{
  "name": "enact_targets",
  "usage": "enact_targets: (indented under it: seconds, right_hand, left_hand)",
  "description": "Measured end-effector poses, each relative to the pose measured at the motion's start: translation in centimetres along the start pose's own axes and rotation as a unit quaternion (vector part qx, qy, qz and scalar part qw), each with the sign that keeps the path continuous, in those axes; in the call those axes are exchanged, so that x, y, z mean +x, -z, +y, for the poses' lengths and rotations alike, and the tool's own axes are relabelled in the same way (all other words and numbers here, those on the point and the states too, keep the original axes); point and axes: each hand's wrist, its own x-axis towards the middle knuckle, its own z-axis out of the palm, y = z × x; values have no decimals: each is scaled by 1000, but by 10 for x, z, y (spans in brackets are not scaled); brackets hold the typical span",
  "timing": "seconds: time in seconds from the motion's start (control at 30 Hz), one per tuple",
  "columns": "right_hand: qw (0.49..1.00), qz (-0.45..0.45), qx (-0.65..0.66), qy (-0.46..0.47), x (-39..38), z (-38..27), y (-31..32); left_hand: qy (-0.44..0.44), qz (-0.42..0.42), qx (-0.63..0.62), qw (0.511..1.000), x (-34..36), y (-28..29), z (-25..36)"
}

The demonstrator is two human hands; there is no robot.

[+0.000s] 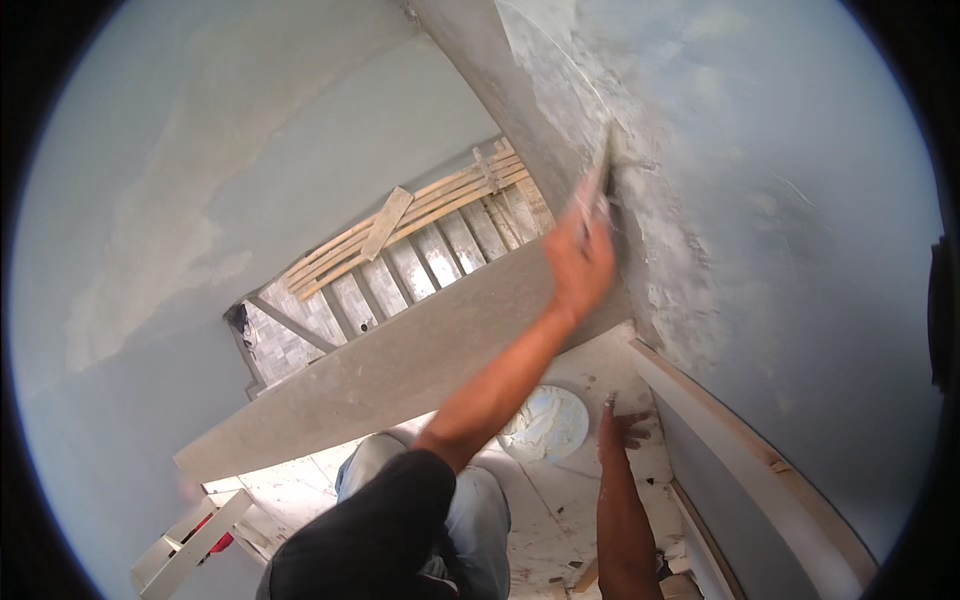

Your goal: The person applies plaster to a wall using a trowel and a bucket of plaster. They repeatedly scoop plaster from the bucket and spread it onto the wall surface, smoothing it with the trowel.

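Note:
My left hand point(585, 250) is closed around a flat trowel or scraper point(605, 150), slightly blurred, with its blade on the patchy, freshly coated wall point(660, 210) at upper right. My right hand point(622, 425) hangs lower, empty, its fingers spread, just right of a round container point(515, 440) of white paste point(545, 415) on the light tiled floor point(570, 505). My legs point(470, 510) are below me, left of my right forearm.
A grey concrete edge point(370, 370) crosses the middle, with stairs point(440, 250) and wooden planks point(385, 225) beyond it. A long board point(750, 480) runs along the right wall. A white wooden frame point(190, 550) with something red stands at lower left.

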Motion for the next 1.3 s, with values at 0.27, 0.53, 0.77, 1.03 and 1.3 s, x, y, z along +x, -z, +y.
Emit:
enact_targets:
  seconds: [0.27, 0.53, 0.77, 1.03, 1.3]
  right_hand:
    - [1000, 18, 22, 1, 2, 1, 24]
    - [1000, 15, -7, -10, -6, -13, 21]
    - [1000, 9, 6, -7, -1, -5, 23]
    - [999, 13, -22, 19, -1, -10, 18]
    - [1000, 2, -27, 15, -4, -7, 25]
  left_hand:
    - [95, 35, -30, 994, -10, 20, -11]
    - [49, 35, 31, 998, 6, -37, 1]
    - [62, -3, -43, 997, -61, 13, 38]
    - [-92, 76, -54, 991, 232, 53, -42]
    - [-40, 30, -133, 990, 236, 29, -38]
